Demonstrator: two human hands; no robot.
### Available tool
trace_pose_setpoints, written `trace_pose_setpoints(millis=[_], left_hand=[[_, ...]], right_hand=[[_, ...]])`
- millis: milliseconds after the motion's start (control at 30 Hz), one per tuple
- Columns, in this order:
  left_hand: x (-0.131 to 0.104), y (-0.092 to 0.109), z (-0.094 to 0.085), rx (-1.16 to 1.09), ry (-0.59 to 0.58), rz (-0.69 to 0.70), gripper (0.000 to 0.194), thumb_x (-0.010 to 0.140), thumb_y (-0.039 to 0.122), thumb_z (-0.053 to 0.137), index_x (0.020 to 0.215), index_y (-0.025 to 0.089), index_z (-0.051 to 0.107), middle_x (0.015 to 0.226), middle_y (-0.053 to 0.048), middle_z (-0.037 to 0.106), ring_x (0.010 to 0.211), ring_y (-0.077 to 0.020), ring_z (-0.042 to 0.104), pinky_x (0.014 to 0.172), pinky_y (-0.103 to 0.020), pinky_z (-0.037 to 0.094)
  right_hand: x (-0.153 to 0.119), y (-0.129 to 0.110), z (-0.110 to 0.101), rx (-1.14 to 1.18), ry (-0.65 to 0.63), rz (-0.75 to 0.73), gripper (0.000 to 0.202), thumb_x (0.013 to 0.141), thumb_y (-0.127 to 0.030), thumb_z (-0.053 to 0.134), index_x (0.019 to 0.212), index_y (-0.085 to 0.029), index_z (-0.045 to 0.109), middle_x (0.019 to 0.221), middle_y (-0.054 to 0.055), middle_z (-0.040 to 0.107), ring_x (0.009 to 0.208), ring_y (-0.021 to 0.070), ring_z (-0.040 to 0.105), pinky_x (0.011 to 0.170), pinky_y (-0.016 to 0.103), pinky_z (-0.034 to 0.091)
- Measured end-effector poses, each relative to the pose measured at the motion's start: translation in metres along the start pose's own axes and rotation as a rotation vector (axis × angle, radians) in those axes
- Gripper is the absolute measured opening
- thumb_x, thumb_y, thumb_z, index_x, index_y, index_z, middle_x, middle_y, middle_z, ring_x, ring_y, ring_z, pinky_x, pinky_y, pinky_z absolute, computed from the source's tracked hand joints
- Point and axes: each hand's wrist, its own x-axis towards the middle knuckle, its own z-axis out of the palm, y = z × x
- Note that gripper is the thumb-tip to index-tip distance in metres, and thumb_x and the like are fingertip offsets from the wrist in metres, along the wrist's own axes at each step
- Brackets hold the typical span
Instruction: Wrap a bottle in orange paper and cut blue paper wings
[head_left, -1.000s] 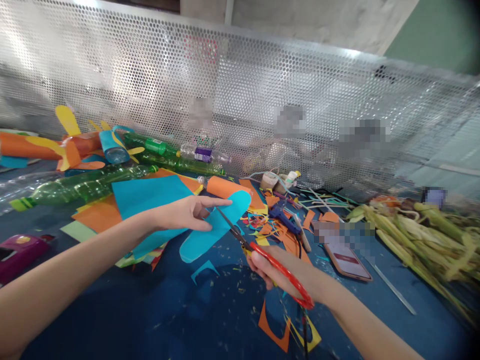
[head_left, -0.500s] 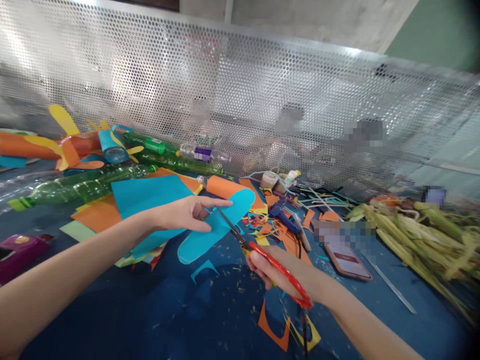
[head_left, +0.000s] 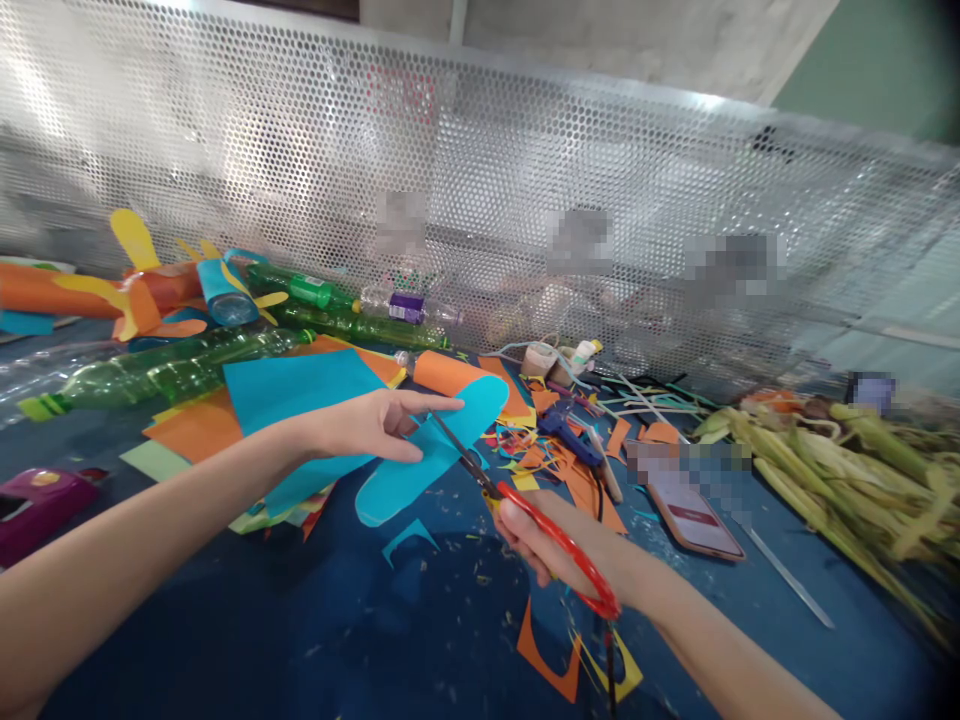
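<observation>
A long light-blue paper shape with rounded ends (head_left: 405, 482) is pinched between the thumb and fingers of my left hand (head_left: 367, 422), the index finger lying along its upper part. My right hand (head_left: 525, 555) grips a pair of scissors with red handles (head_left: 559, 535). The dark blades point up and left and meet the paper near its middle, just below my left index finger. Exactly how far apart the blades are is hard to see. Under my left forearm is a stack of coloured sheets, a blue sheet (head_left: 300, 385) on top.
Green plastic bottles (head_left: 180, 365) and a propeller-like orange and yellow paper model (head_left: 150, 290) lie left. A purple tool (head_left: 41, 510) is at the left edge. A blue glue gun (head_left: 566, 432), paper scraps, a phone (head_left: 694, 515) and corn husks (head_left: 847, 480) lie right. Perforated metal (head_left: 480, 170) stands behind.
Very little differs. The red scissor handles have tipped slightly to the left in my right hand; my left hand and the blue paper stay almost in place.
</observation>
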Motion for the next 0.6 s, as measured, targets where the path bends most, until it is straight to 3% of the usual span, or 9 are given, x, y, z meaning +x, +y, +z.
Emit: trace_pose_setpoints(millis=[367, 600], left_hand=[[0.001, -0.007, 0.000, -0.081, 0.013, 0.005, 0.066, 0.075, 0.027, 0.065, 0.136, 0.025, 0.039, 0.054, 0.008, 0.023, 0.049, -0.0084, 0.019, 0.044, -0.022, 0.016], [0.003, -0.013, -0.002, -0.111, -0.013, 0.026, 0.067, 0.076, 0.028, 0.065, 0.137, 0.027, 0.036, 0.068, 0.004, 0.044, 0.055, -0.0077, 0.027, 0.048, -0.020, 0.022]], right_hand=[[0.000, 0.001, 0.003, 0.023, 0.029, 0.043, 0.053, 0.081, -0.070, 0.031, 0.060, -0.021, 0.030, 0.049, -0.006, 0.032, 0.042, 0.0083, 0.036, 0.042, 0.022, 0.031], [0.000, 0.004, 0.005, -0.007, 0.076, 0.020, 0.050, 0.084, -0.064, 0.034, 0.058, -0.021, 0.032, 0.049, -0.006, 0.030, 0.042, 0.0070, 0.032, 0.042, 0.022, 0.027]])
